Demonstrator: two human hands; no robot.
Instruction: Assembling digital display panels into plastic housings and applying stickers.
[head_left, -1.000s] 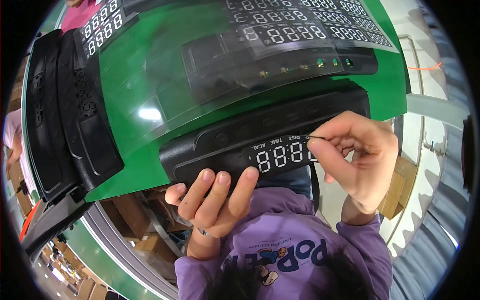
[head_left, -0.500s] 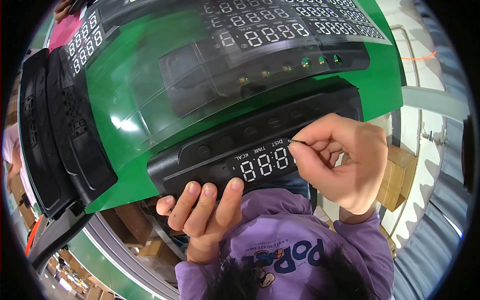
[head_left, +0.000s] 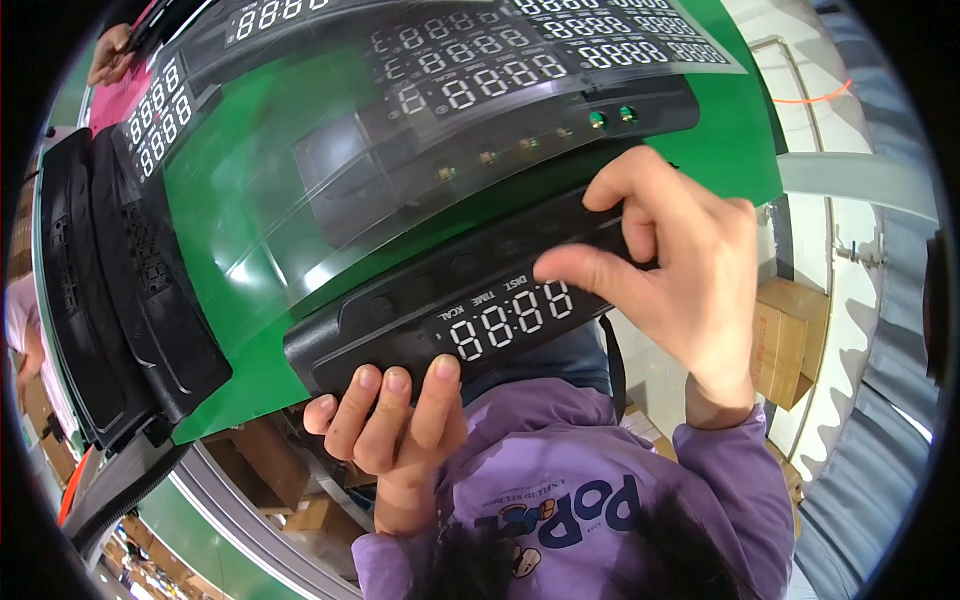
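A long black plastic console housing (head_left: 345, 335) lies slanted along the near edge of the green table, a row of round button shapes along its top. On its near face sits a dark display overlay (head_left: 510, 322) with white digit segments. My left hand (head_left: 395, 420) grips the housing's near edge, fingertips over the face just left of the overlay; what is under the housing is hidden. My right hand (head_left: 665, 260) reaches over the housing's right part. Its thumb and index finger are spread apart with nothing between them, the thumb tip near the overlay's upper edge.
Behind the housing, clear plastic film (head_left: 270, 200) covers another black housing (head_left: 360, 190). A sheet of digit overlays (head_left: 560, 55) lies farther back. More black housings (head_left: 150, 290) stand at the left. Another person's hand (head_left: 110, 55) shows at the far left. Cardboard boxes (head_left: 785, 340) stand at right.
My right thumb and index finger have parted from their pinch at the overlay's right end, and the hand has moved up. The whole overlay end shows more. My left hand keeps its grip.
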